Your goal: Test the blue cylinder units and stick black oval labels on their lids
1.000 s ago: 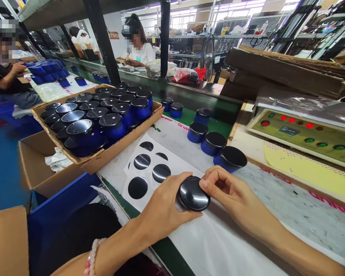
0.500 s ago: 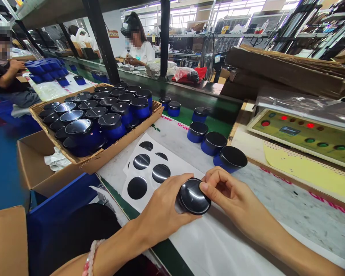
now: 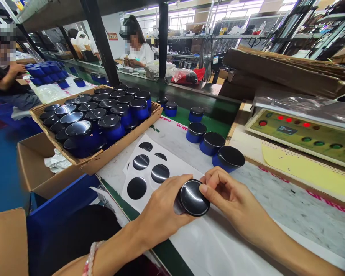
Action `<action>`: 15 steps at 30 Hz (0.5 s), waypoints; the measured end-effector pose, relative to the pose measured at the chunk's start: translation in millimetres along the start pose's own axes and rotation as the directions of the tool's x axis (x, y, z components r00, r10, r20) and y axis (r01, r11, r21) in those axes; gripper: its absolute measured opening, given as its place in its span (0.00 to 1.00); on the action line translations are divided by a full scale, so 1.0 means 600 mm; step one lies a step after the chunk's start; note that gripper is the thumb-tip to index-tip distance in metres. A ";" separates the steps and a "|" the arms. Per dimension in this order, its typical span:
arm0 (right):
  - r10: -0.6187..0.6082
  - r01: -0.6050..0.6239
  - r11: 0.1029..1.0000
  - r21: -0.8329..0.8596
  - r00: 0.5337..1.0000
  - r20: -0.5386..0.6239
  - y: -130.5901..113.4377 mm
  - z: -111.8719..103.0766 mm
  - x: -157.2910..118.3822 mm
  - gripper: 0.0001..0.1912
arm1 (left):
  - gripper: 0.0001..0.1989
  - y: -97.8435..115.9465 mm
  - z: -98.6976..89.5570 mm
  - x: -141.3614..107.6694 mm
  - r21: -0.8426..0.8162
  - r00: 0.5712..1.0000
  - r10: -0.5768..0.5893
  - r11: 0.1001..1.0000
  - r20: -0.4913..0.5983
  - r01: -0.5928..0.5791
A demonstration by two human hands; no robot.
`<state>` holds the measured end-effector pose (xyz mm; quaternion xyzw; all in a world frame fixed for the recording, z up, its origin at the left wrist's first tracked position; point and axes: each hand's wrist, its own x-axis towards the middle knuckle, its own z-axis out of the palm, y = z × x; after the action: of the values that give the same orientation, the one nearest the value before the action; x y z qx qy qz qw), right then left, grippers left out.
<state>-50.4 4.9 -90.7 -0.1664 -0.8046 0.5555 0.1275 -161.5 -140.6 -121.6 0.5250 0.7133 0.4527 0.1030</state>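
My left hand wraps around a round cup with a glossy black face, which is turned up toward me. On the right rim of that face lies the thumb of my right hand, its fingers curled in behind; whether a sticker edge is pinched there I cannot tell. The cup's side is mostly hidden by my left hand. Just left of my hands, a white sheet bears several round black stickers. Beyond my right hand, blue cups with black faces stand in a row.
A cardboard tray full of blue-and-black cups is at the left, above an open cardboard box. A control panel with lit buttons is at the right. Flattened cardboard lies behind it. Two co-workers sit farther off.
Both hands stay around the cup in nearly the same pose. The view has shifted very slightly; the cup's face is tilted a little differently.
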 end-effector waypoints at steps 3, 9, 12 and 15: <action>-0.012 0.012 1.000 0.014 1.000 -0.001 0.000 0.001 0.001 0.14 | 0.31 -0.002 0.000 -0.001 0.010 1.000 0.011 1.000 -0.008 -0.011; -0.028 0.029 0.999 0.017 0.999 -0.028 0.006 -0.005 0.003 0.12 | 0.33 -0.013 -0.003 -0.003 0.049 0.994 0.109 0.993 0.008 -0.110; -0.137 0.144 0.985 -0.095 0.988 0.070 0.005 -0.022 -0.001 0.18 | 0.32 -0.017 -0.004 -0.005 0.080 0.986 0.141 0.986 0.089 -0.148; -0.189 0.350 0.869 -0.348 0.887 0.420 -0.001 -0.030 -0.006 0.42 | 0.42 -0.018 -0.004 -0.005 0.065 0.987 0.018 0.997 0.158 -0.029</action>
<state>-39.9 18.8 -83.9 0.0352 -0.9286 0.3693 0.0120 -169.0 -144.6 -129.4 0.5706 0.7115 0.3869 0.1359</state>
